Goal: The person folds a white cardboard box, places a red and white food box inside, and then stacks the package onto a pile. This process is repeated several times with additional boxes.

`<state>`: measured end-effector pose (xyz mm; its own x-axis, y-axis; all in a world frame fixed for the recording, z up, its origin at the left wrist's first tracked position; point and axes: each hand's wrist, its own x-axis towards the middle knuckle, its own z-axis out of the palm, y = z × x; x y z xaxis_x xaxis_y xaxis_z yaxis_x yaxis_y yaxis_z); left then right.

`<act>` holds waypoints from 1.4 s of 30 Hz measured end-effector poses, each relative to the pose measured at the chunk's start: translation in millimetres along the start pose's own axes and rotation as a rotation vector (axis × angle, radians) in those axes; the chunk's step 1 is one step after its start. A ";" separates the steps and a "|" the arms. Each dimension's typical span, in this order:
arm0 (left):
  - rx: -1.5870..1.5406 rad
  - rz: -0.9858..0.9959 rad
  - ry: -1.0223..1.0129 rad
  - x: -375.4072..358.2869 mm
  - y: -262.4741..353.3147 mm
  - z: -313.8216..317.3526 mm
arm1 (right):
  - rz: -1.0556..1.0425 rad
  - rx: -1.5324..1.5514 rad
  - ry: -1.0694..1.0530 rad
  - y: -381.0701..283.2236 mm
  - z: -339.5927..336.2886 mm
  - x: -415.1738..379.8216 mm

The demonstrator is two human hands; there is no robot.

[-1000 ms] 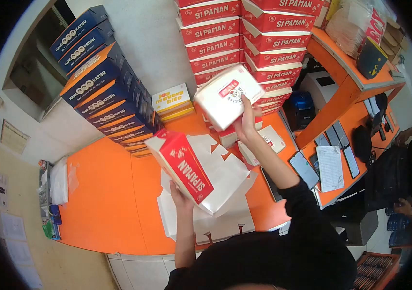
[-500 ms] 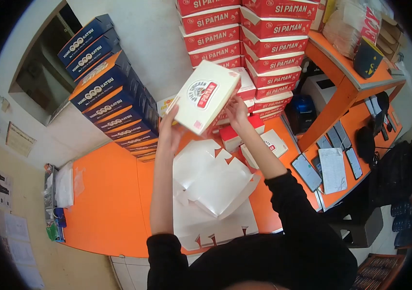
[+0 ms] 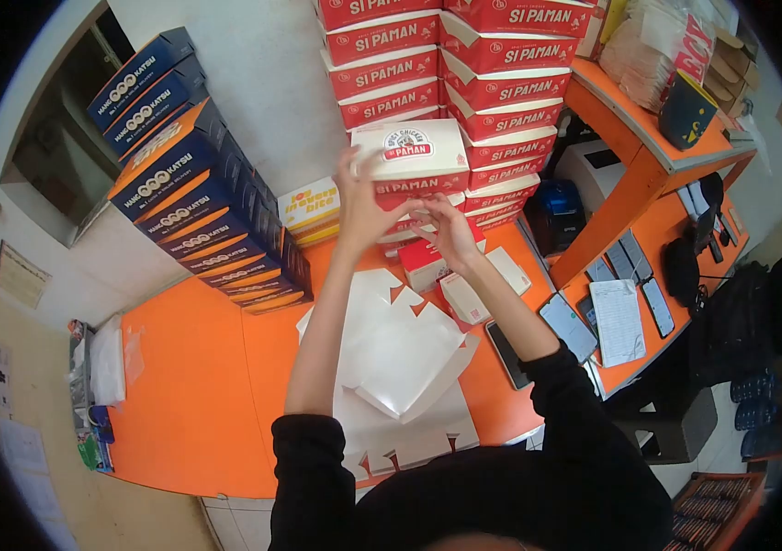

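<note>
The left hand (image 3: 363, 216) has its blurred fingers at the left side of the white-topped box (image 3: 411, 150), its thumb reaching beneath the front; whether this grip clasps the box or only steadies it, I cannot tell. The right hand (image 3: 450, 234) is half-curled just below the box's front, fingertips close to the left thumb; whether they bear on the box is unclear.

The box sits lid up, nearly level, above other red boxes and in front of the tall red stacks (image 3: 506, 87). The step in hand looks like placing or squaring it there; the next move calls for even, light pressure, keeping its edges aligned.

Nearer the person than the box, flat white card sheets (image 3: 391, 354) lie on the orange tabletop (image 3: 193, 390). Left of the box are a yellow-and-white box (image 3: 311, 209) and, farther out, navy boxes (image 3: 170, 174).
</note>
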<state>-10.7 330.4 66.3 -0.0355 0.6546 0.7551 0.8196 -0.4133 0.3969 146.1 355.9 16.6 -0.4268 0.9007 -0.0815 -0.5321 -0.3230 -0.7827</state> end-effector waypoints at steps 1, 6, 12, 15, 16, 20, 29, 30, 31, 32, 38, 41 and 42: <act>0.050 -0.002 -0.012 -2.1 -5.8 6.1 | -0.001 -0.033 -0.017 -0.1 -0.4 -3.3; 0.121 -0.178 -0.023 7.4 -8.8 23.4 | -0.398 -1.143 -0.157 21.8 -39.3 -3.5; 0.044 -0.104 0.097 4.7 -9.9 33.9 | -0.511 -2.074 -0.493 49.8 -67.9 -7.3; -0.089 -0.086 0.113 0.2 -17.3 33.9 | -0.501 -2.045 -0.594 44.1 -66.8 -6.7; -0.112 -0.095 0.112 -1.2 -19.7 33.9 | -0.494 -2.040 -0.609 45.0 -69.4 -6.2; -0.150 -0.115 0.117 -3.9 -23.4 32.0 | -0.538 -2.067 -0.737 42.4 -72.3 -2.6; -0.577 -0.370 0.687 -32.4 -9.0 -35.0 | -0.794 -0.961 -0.051 -80.7 45.9 -57.8; -0.604 -0.373 0.769 -36.9 -5.7 -39.2 | -0.763 -0.693 0.039 -83.7 56.1 -50.5; -0.584 -0.333 0.718 -40.3 -5.8 -37.9 | -0.727 -0.424 0.123 -88.3 65.0 -38.0; -0.564 -0.289 0.670 -43.0 -6.3 -33.5 | -0.716 -0.247 0.194 -79.8 56.1 -6.4; -0.012 -0.087 0.054 -22.9 28.3 -10.9 | -0.259 0.023 0.389 -73.1 83.7 -2.8; 0.127 -0.041 -0.015 -7.5 21.1 -0.8 | -0.378 -0.196 0.370 -60.5 64.7 -7.6; 0.175 -0.024 -0.031 -6.4 19.1 3.0 | -0.477 -0.351 0.331 -53.6 46.5 -10.5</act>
<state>6.9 320.2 67.6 -0.0411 0.6831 0.7291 0.9059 -0.2823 0.3155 145.1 350.3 88.1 0.0722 0.9808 0.1813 -0.3137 0.1949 -0.9293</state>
